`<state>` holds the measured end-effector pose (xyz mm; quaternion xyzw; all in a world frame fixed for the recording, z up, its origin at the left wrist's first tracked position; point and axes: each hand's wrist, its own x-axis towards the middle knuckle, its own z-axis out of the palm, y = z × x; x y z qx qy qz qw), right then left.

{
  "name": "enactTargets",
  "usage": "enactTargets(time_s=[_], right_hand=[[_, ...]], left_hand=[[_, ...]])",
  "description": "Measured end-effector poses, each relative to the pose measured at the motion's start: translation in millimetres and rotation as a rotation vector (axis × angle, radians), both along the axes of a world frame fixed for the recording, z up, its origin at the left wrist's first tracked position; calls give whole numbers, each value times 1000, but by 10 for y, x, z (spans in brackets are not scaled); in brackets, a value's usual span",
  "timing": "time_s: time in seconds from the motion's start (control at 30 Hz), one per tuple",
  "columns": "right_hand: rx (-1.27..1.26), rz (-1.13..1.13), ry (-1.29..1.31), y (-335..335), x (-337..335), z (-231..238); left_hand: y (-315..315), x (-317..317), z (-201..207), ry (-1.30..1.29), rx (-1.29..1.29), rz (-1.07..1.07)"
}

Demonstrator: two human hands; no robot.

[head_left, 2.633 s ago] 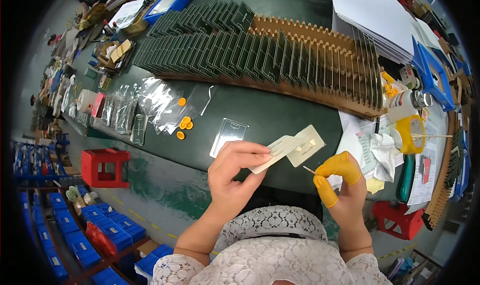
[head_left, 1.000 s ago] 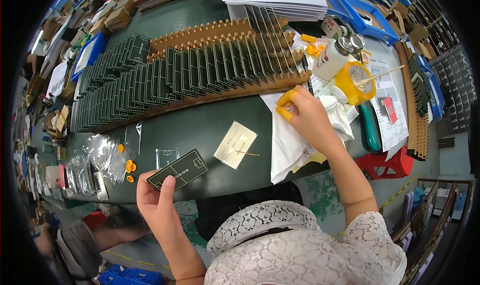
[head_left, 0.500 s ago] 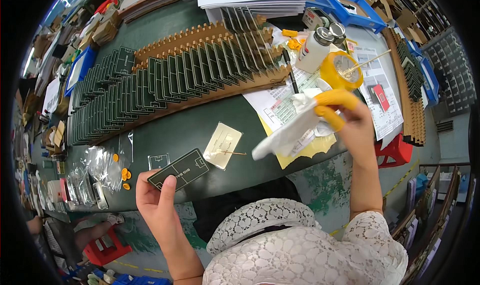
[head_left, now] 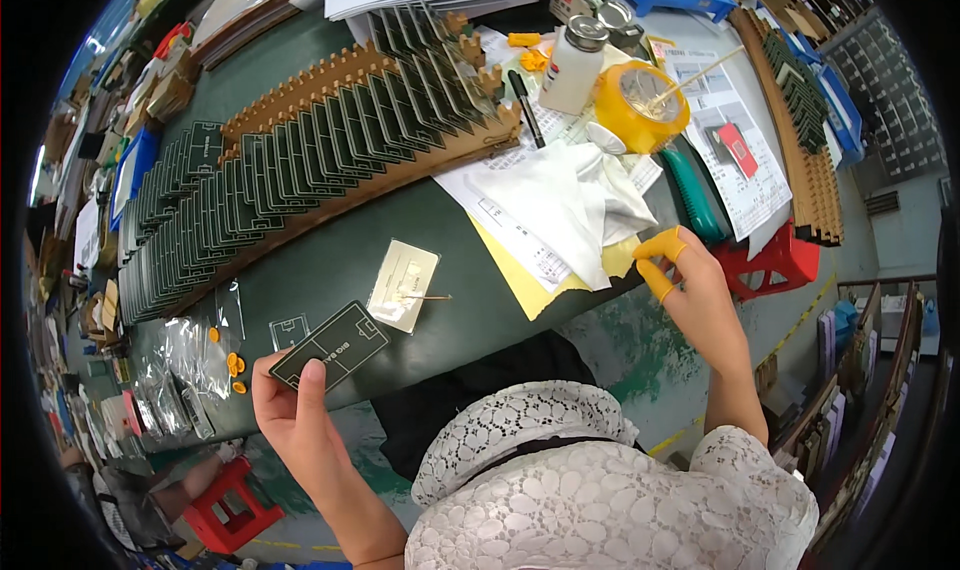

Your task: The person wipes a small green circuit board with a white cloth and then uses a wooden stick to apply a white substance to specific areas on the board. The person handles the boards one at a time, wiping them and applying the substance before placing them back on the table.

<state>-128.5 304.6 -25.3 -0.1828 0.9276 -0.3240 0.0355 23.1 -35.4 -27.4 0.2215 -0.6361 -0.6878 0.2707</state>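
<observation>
In my left hand [head_left: 292, 398] is a dark green rectangular plate [head_left: 335, 348] with pale printed lines, pinched between thumb and fingers over the table's front edge. My right hand [head_left: 695, 295] wears yellow finger cots on its thumb and finger. Its fingers are apart and hold nothing, just off the table edge. A crumpled white cloth [head_left: 560, 192] lies nearby on papers and a yellow sheet [head_left: 530, 290]. Right of my held plate, a cream card [head_left: 400, 288] bears a whitish smear and a thin wooden stick [head_left: 428, 297].
Brown slotted racks [head_left: 440, 153] hold many green plates upright across the table. Behind the cloth stand a bottle [head_left: 572, 70] and a yellow tape roll [head_left: 640, 105], with a green-handled tool [head_left: 692, 190] alongside. Orange finger cots [head_left: 234, 365] and clear bags lie at left.
My right hand has let go of the white cloth, which now rests on the papers, and has drawn back toward me. The left hand still holds the green plate. The view has shifted slightly.
</observation>
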Motion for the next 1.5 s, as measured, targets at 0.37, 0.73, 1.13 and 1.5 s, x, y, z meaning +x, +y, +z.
enactTargets(time_s=[0.37,0.73,1.13,1.5], right_hand=[[68,22,383,-571,-516,-156],[-96,79,0,-669,-1013,21],[-219,40,-477,-307,-988,-56],[-254,15,-604,-230,-907,-8]], left_hand=[[90,-10,-9,-55,11,-19],[68,-68,27,-88,85,54],[118,-189,55,-91,102,27],[152,-163,68,-105,140,6]])
